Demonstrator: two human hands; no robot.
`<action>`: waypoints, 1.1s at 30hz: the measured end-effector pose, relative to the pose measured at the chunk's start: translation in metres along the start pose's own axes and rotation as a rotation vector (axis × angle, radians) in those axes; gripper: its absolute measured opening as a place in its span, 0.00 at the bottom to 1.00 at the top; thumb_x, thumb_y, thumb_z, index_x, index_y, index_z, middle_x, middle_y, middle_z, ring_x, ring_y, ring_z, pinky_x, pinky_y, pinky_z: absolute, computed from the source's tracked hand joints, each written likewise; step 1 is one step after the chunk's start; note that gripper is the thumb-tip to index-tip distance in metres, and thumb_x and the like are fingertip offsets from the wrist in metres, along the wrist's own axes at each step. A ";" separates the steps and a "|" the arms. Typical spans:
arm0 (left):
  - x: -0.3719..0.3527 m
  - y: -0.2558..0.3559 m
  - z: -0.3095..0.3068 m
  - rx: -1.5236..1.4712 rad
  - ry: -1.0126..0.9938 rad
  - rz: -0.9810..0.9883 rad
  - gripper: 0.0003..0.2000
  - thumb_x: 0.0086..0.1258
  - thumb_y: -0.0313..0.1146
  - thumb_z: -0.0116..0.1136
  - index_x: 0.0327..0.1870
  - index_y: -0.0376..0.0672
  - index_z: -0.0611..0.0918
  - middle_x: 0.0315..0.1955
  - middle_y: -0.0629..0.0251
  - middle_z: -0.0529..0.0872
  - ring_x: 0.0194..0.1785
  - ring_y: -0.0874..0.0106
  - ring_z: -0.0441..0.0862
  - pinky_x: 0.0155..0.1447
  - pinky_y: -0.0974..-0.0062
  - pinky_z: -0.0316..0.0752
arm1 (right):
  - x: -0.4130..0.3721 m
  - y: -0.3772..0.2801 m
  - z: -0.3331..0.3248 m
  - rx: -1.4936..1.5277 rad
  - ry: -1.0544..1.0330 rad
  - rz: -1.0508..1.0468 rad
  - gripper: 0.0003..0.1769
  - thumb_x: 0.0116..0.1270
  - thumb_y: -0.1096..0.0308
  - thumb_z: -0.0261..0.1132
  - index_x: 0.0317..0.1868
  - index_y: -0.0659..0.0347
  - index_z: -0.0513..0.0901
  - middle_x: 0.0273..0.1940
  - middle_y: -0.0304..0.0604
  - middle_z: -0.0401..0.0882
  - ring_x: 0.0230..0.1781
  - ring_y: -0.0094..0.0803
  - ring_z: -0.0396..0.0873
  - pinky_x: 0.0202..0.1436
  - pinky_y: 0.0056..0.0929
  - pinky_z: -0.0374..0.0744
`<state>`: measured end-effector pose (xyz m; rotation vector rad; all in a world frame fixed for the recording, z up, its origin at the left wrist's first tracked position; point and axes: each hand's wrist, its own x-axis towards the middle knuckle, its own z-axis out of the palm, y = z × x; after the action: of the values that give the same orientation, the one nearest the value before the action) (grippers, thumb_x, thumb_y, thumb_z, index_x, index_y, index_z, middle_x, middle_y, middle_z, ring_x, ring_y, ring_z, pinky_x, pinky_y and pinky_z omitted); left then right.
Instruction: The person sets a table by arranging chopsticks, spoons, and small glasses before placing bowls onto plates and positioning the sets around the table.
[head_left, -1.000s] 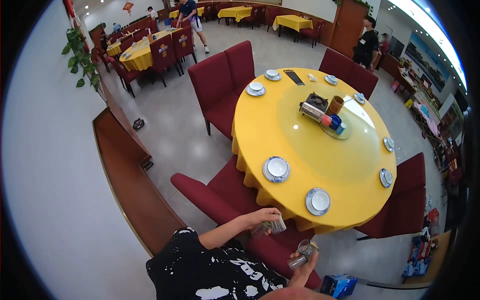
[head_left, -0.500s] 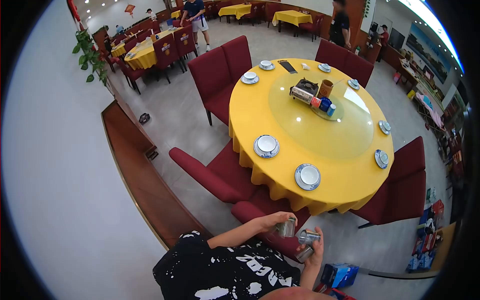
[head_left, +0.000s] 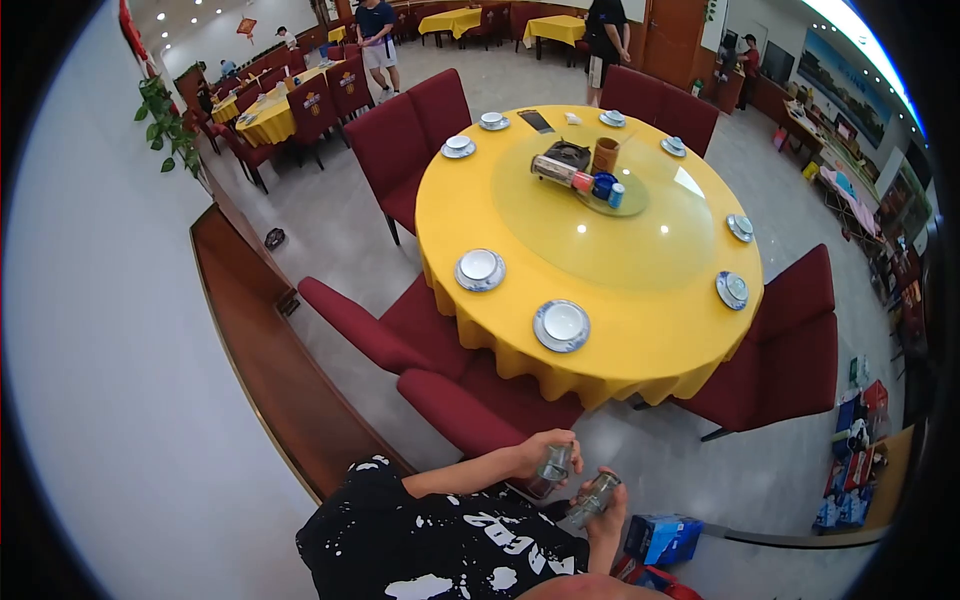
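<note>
Nearest my viewpoint: black shirt with white splatter print (head_left: 440, 545), left forearm reaching across from the side. Left hand (head_left: 548, 453): fingers curled around clear, cylindrical glassware (head_left: 551, 468), held tilted. Right hand (head_left: 607, 508): fingers wrapped about a second lot of clear glassware (head_left: 598, 492), also tilted. I note the hands close together, neither spread flat nor palm to palm. (Number of pieces per hand: I cannot tell, the glass overlaps and is see-through.) Both lots are in the hands, in front of the torso, off the table.

Just beyond the hands: dark red upholstered chair (head_left: 455, 410). To the right, on the floor, a blue printed box (head_left: 664, 540).

Next out: large round table with yellow cloth (head_left: 640, 350). Near its closest edge, a white bowl (head_left: 562, 321) sits on a blue-and-white patterned plate (head_left: 562, 343); similar settings ring the table. Towards the far side I log a dark portable burner (head_left: 568, 153), a brown cylindrical container (head_left: 606, 153) beside it and a dark blue container (head_left: 604, 185). Further back lies a flat dark rectangular object (head_left: 536, 121) (phone-like, detail too small).

Far: a person in a dark blue top (head_left: 376, 24), a person in black (head_left: 606, 38), and more tables with yellow cloths (head_left: 450, 21).
</note>
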<state>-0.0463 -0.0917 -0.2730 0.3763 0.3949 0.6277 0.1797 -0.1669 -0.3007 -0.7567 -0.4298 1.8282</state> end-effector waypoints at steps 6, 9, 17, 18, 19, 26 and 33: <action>0.069 -0.078 0.051 -0.234 -0.019 -0.190 0.24 0.71 0.57 0.48 0.35 0.41 0.79 0.44 0.52 0.83 0.39 0.57 0.86 0.43 0.53 0.84 | -0.039 -0.073 -0.086 0.016 -0.123 0.163 0.35 0.66 0.39 0.62 0.59 0.61 0.75 0.36 0.52 0.84 0.35 0.47 0.84 0.39 0.48 0.86; 0.103 -0.102 0.069 -0.281 -0.054 -0.212 0.24 0.70 0.56 0.49 0.35 0.40 0.79 0.45 0.51 0.83 0.41 0.56 0.86 0.45 0.52 0.84 | -0.049 -0.110 -0.101 0.089 -0.109 0.228 0.34 0.64 0.41 0.64 0.55 0.65 0.77 0.37 0.53 0.83 0.36 0.47 0.85 0.40 0.47 0.87; 0.168 -0.132 0.086 -0.304 -0.110 -0.330 0.21 0.68 0.52 0.53 0.37 0.37 0.78 0.46 0.51 0.81 0.46 0.54 0.83 0.52 0.49 0.82 | -0.057 -0.134 -0.166 0.209 -0.113 0.260 0.37 0.65 0.41 0.62 0.54 0.71 0.77 0.42 0.54 0.83 0.38 0.44 0.85 0.45 0.44 0.86; 0.177 -0.134 0.090 -0.291 -0.087 -0.328 0.21 0.68 0.52 0.54 0.37 0.38 0.78 0.45 0.51 0.81 0.46 0.54 0.83 0.51 0.49 0.82 | -0.056 -0.139 -0.170 0.212 -0.097 0.249 0.37 0.66 0.41 0.61 0.54 0.72 0.77 0.42 0.54 0.83 0.38 0.44 0.85 0.45 0.43 0.86; 0.186 -0.134 0.094 -0.254 -0.035 -0.326 0.20 0.68 0.51 0.54 0.37 0.38 0.79 0.44 0.53 0.82 0.46 0.56 0.83 0.51 0.52 0.82 | -0.055 -0.148 -0.175 0.121 -0.079 0.230 0.36 0.66 0.42 0.61 0.55 0.72 0.77 0.42 0.54 0.83 0.39 0.43 0.85 0.45 0.43 0.86; 0.274 -0.130 0.106 0.010 0.200 -0.246 0.17 0.69 0.51 0.59 0.39 0.44 0.82 0.33 0.68 0.83 0.38 0.72 0.81 0.46 0.71 0.76 | -0.012 -0.212 -0.205 -0.174 0.097 0.157 0.30 0.63 0.47 0.64 0.50 0.69 0.82 0.44 0.50 0.84 0.40 0.39 0.85 0.48 0.37 0.83; 0.375 -0.058 0.148 0.075 0.201 -0.202 0.14 0.70 0.48 0.60 0.43 0.48 0.80 0.35 0.72 0.81 0.39 0.75 0.80 0.45 0.73 0.75 | 0.073 -0.306 -0.210 -0.332 0.193 0.010 0.25 0.66 0.52 0.65 0.47 0.69 0.83 0.41 0.45 0.84 0.38 0.32 0.83 0.44 0.32 0.81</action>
<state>0.3284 0.0685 -0.2621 0.3407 0.6416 0.4553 0.5176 0.0028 -0.2891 -1.1533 -0.6107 1.6928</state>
